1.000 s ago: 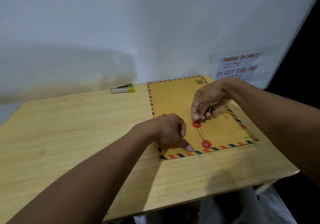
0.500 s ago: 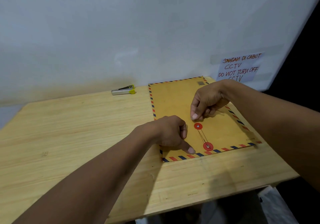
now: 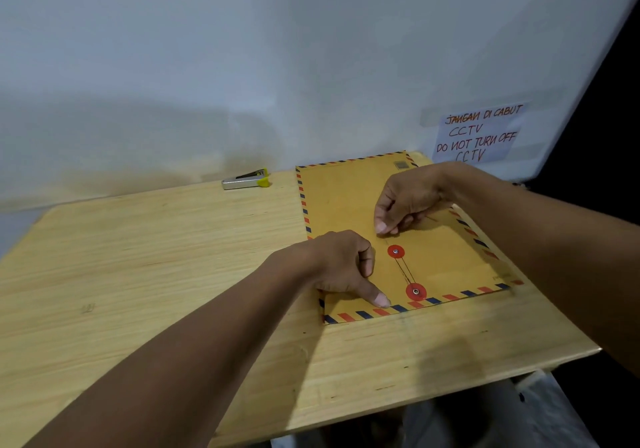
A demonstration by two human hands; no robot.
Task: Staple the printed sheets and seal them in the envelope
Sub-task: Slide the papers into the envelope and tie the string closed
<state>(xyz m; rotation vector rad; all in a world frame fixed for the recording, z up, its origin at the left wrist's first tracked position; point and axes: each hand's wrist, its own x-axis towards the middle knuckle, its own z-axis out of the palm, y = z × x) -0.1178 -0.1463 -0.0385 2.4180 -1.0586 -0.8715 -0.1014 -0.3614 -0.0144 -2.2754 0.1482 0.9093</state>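
**Envelope almost tied shut**

The envelope [image 3: 346, 198] lies flat on the table [image 3: 156, 274]. No sheets show, so they are likely inside already. The stapler [image 3: 246, 180] sits well apart, at the back by the wall. A string [image 3: 404, 271] runs between two red discs. The left hand [image 3: 341, 264] presses one straight finger on the near edge, its other fingers curled. The right hand [image 3: 405, 201] pinches what looks like the string's end, just past the far disc [image 3: 396, 251]. I think only the last winding is left.
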